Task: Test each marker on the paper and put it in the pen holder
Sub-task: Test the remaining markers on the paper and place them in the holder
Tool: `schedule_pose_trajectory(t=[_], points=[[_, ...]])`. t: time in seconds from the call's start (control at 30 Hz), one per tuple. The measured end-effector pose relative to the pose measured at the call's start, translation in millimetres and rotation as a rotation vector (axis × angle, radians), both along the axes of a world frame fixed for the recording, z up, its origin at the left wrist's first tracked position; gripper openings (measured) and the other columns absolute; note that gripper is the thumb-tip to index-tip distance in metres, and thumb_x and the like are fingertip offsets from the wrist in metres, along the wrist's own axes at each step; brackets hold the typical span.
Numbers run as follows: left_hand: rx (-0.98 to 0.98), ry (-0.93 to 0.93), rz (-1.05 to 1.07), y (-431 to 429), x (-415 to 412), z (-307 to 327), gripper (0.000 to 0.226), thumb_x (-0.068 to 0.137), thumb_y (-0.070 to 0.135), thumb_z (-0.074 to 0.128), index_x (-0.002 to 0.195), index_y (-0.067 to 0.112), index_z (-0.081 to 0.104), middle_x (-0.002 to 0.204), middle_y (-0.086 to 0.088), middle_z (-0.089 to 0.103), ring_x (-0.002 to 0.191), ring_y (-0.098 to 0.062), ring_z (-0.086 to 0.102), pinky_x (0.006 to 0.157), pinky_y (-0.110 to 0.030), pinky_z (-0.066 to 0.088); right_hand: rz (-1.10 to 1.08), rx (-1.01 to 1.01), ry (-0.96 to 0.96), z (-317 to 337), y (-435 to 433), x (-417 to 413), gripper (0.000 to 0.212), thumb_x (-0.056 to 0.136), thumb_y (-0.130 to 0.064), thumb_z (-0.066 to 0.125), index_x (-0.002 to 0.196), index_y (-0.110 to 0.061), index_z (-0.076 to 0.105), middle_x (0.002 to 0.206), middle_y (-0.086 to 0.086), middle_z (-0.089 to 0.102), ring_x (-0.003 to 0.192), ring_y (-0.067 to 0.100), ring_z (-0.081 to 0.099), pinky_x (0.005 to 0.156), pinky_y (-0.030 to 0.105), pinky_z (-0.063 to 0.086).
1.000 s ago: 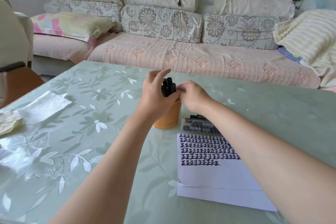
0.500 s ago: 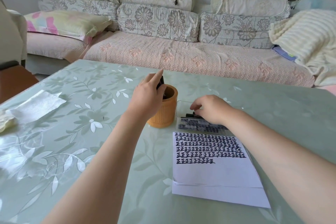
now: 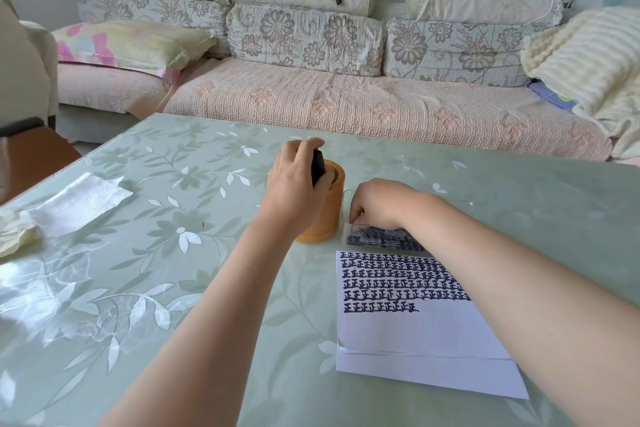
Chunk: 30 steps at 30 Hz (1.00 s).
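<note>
An orange cylindrical pen holder [image 3: 329,215] stands on the green floral table, with black markers [image 3: 318,166] sticking out of its top. My left hand [image 3: 294,184] curls round those markers at the holder's rim. Just right of the holder lies a clear marker box [image 3: 381,241] holding black markers. My right hand [image 3: 377,204] reaches down into that box with its fingers curled, pinching a marker there. In front of the box lies white paper [image 3: 422,333] covered in rows of black marks.
A white tissue [image 3: 74,204] and crumpled cloth [image 3: 14,236] lie at the table's left. A brown chair [image 3: 31,156] stands at the far left. A sofa [image 3: 346,97] with cushions runs behind the table's far edge.
My right hand left the holder's top and dropped to the marker box, its fingers now curled in it. My left hand stayed at the holder, with the markers lower in it.
</note>
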<state>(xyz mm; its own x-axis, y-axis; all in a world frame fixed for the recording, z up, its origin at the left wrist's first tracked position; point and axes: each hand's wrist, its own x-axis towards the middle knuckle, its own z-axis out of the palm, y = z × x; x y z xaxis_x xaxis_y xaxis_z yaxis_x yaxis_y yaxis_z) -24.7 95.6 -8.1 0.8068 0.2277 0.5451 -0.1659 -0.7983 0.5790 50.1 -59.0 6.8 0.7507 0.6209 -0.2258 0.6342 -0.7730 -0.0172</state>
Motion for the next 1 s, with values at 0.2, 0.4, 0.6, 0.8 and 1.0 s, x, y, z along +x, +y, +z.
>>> schedule_pose_trajectory(t=[0.2,0.4,0.6,0.8,1.0], points=[[0.046,-0.055,-0.012,2,-4,8,0.055,0.084,0.018,0.064,0.136,0.019,0.046,0.135,0.000,0.043,0.123,-0.022,0.035,0.102,-0.032,0.035,-0.002,0.182,-0.121,1,-16,-12,0.015,0.096,-0.035,0.055,0.109,-0.029,0.059,0.098,0.000,0.059,0.085,0.023,0.058,0.071,0.035,0.049],[0.148,-0.285,-0.053,-21,-17,24,0.034,0.084,0.012,0.060,0.118,0.014,0.061,0.117,-0.001,0.055,0.108,-0.020,0.043,0.093,-0.028,0.038,0.065,0.441,-0.274,6,-46,-43,0.014,0.096,-0.029,0.051,0.108,-0.021,0.049,0.076,-0.008,0.054,0.072,0.020,0.057,0.063,0.036,0.049],[0.206,-0.214,-0.230,-44,-35,9,0.032,0.085,0.005,0.055,0.116,0.012,0.061,0.104,0.001,0.058,0.098,-0.017,0.049,0.089,-0.028,0.041,0.028,0.807,-0.371,13,-80,-77,0.017,0.079,-0.014,0.065,0.092,-0.016,0.055,0.064,-0.006,0.057,0.056,0.013,0.054,0.053,0.027,0.044],[0.370,-0.056,-0.296,-53,-47,-11,0.044,0.088,0.022,0.061,0.131,0.018,0.054,0.120,0.003,0.057,0.111,-0.018,0.048,0.097,-0.033,0.041,-0.187,1.099,-0.135,-6,-105,-110,0.020,0.074,-0.008,0.066,0.082,-0.022,0.054,0.059,-0.004,0.056,0.053,0.013,0.055,0.057,0.023,0.043],[0.447,0.022,-0.283,-51,-55,-17,0.022,0.090,0.031,0.062,0.110,0.022,0.066,0.096,0.007,0.064,0.092,-0.018,0.057,0.077,-0.034,0.046,-0.398,1.344,0.333,-22,-113,-124,0.019,0.087,0.008,0.054,0.089,-0.010,0.049,0.083,0.030,0.068,0.066,0.015,0.072,0.045,0.023,0.039]])
